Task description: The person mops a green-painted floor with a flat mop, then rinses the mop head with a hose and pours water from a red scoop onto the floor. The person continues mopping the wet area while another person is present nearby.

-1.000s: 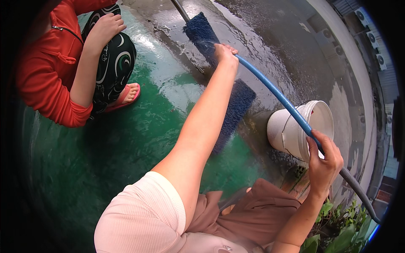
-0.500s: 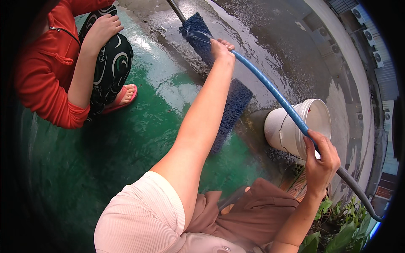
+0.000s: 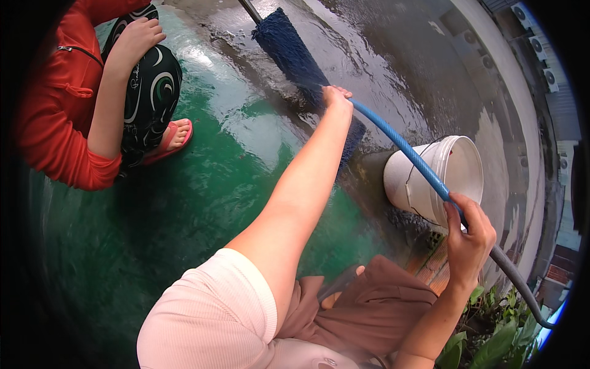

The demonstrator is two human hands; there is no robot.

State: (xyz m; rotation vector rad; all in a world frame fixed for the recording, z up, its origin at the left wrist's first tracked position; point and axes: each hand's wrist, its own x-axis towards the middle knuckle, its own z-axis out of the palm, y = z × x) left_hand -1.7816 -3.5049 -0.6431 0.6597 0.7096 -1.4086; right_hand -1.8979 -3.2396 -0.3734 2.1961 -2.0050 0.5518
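Wet ground, green painted floor (image 3: 203,203) giving way to dark bare concrete. We take the white bucket (image 3: 433,178) as our landmark: it lies tipped on its side, mouth facing away from us, on the wet concrete.

Left hand (image 3: 337,98) is stretched far out up-left of the bucket, fingers curled tight around the end of the blue hose (image 3: 399,144). The hose runs from that hand diagonally across the bucket's front. Right hand (image 3: 470,237), just below the bucket, is closed in a fist around the hose where the blue length meets a grey section (image 3: 516,286) that trails off toward the plants (image 3: 491,332) under the bucket.

Beyond the left hand, farther from the bucket, lies a dark blue brush head (image 3: 295,58) on a pole, its bristles on the soaked floor. Far left of the bucket a second person in a red top (image 3: 52,123) crouches, pink sandal (image 3: 175,138) on the green paint.

Risks as we judge them: the floor is glossy with water (slick for anyone in sandals), so a shifted foot could slide. The hose presses against the tipped bucket; a tug could roll it. Spray aimed too wide could soak the crouching person. We cannot tell whether water is flowing at the nozzle.
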